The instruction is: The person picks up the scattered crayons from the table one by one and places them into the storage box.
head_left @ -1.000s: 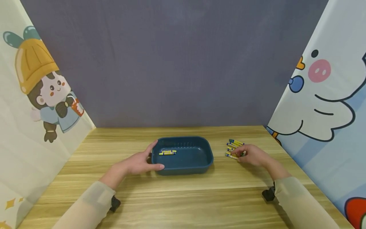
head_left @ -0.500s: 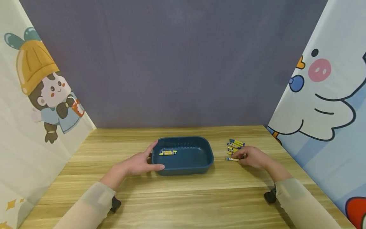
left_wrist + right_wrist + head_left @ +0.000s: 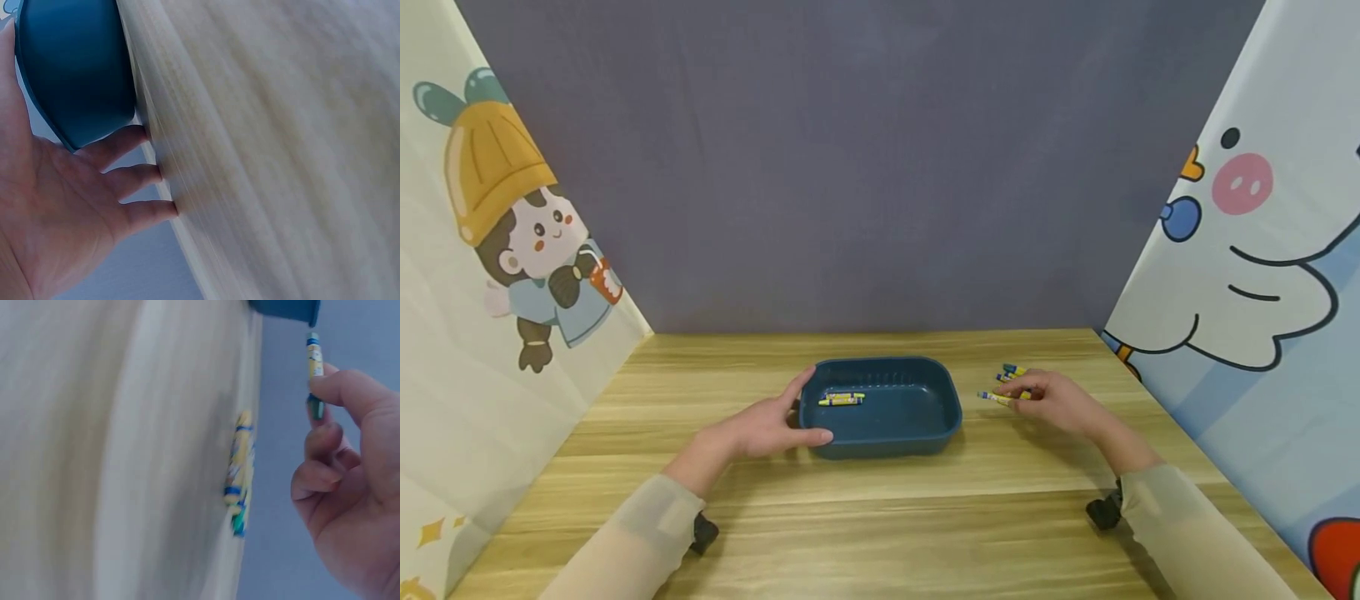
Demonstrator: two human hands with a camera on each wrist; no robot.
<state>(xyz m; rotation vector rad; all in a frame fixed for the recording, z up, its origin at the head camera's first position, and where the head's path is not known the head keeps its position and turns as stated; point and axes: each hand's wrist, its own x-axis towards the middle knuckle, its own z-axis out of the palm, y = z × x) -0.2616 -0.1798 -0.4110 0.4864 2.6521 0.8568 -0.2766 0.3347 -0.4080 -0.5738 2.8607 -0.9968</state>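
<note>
A dark blue rectangular plastic container [image 3: 887,423] stands on the table with two yellow-wrapped crayons [image 3: 841,402] inside. My left hand [image 3: 766,429] rests on its left end, fingers straight and spread; the thumb lies over the near rim, and fingertips [image 3: 145,215] reach the tabletop in the left wrist view. To the right of the container, my right hand [image 3: 1056,404] pinches a crayon [image 3: 315,362] between thumb and index finger, lifted above the table. Its tip is green, its wrapper yellow and blue. Beneath that hand lie several more crayons [image 3: 237,469], partly hidden in the head view.
The wood-grain table [image 3: 880,533] ends at a grey back panel [image 3: 880,167]. Cartoon-printed panels stand at the left [image 3: 445,333] and right [image 3: 1285,317]. A dark wrist device [image 3: 1105,510] shows under the right sleeve, and another [image 3: 703,533] under the left.
My right hand has picked up the nearest crayon from the pile and moved it up and slightly left. The left hand and container have stayed in place.
</note>
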